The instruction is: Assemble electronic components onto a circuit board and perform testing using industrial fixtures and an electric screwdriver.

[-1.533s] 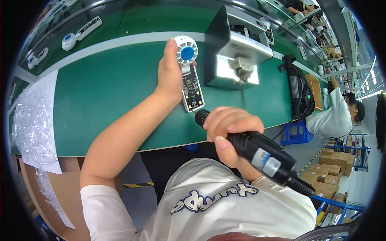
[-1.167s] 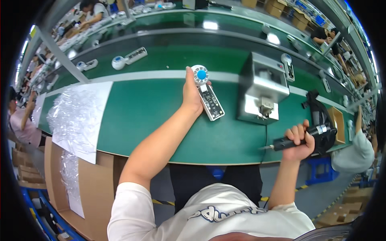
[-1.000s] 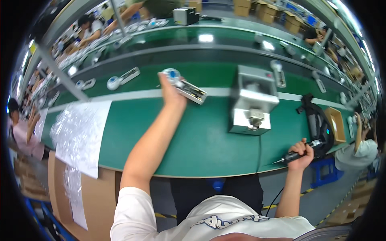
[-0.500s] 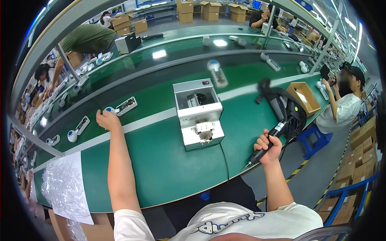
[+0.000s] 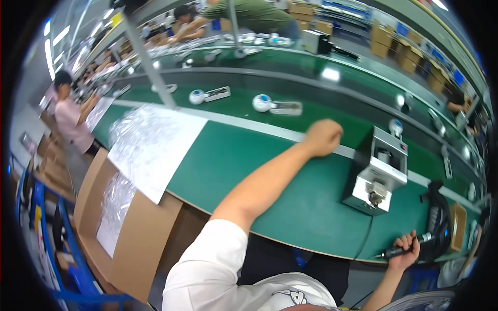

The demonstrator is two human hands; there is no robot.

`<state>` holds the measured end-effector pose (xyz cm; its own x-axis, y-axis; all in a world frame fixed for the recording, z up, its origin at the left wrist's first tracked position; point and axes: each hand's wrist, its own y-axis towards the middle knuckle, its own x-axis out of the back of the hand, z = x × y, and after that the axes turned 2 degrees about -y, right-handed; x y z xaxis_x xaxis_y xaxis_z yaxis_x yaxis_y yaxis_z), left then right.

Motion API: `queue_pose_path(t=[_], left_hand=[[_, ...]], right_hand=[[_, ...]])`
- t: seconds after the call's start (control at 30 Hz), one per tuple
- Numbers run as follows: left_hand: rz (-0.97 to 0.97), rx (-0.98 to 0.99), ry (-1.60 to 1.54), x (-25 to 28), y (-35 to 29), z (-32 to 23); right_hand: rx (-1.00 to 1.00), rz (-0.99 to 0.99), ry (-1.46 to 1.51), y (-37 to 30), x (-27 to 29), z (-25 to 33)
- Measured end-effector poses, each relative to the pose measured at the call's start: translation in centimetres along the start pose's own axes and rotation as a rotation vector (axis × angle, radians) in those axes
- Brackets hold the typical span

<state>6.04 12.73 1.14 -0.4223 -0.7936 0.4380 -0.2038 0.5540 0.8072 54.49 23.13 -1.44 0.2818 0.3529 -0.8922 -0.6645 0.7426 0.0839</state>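
Observation:
My left hand (image 5: 324,137) is over the near edge of the green conveyor belt, its fingers curled and smeared by motion; whether it holds anything is hidden. Left of it lies a white device with a ball-shaped head and a long flat base (image 5: 285,108), apart from the hand. Farther left, a similar device (image 5: 217,94) lies on the belt. At the front edge of the table, my right hand (image 5: 407,250) is wrapped round a black electric screwdriver (image 5: 395,252), its thin bit pointing left. Between my hands stands a silver screw feeder machine (image 5: 381,173).
A heap of clear plastic pieces (image 5: 140,135) lies on a white sheet at the left, above an open cardboard box (image 5: 142,228). Right of the feeder are a black mesh object (image 5: 438,225) and a small carton (image 5: 457,228). Other people work along the line, one in pink (image 5: 72,119).
The view has swung left, showing more of the plastic heap and the box. My left hand has left the device's ball head and moved right, nearer the feeder. The right hand still grips the screwdriver.

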Motion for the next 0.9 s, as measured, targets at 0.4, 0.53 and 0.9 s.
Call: queue_pose_path(t=[0.4,0.53,0.9], left_hand=[[-0.187,0.153,-0.036,2.4,-0.7,1.4],[-0.161,0.131,-0.028,2.3,-0.4,1.3],[-0.136,0.102,0.000,2.3,-1.1,1.0]], right_hand=[[0.014,-0.089,-0.114,1.0,-0.7,-1.0],[0.013,-0.063,-0.109,1.3,-0.6,-0.8],[0.002,-0.032,-0.121,0.9,-0.7,-1.3]])
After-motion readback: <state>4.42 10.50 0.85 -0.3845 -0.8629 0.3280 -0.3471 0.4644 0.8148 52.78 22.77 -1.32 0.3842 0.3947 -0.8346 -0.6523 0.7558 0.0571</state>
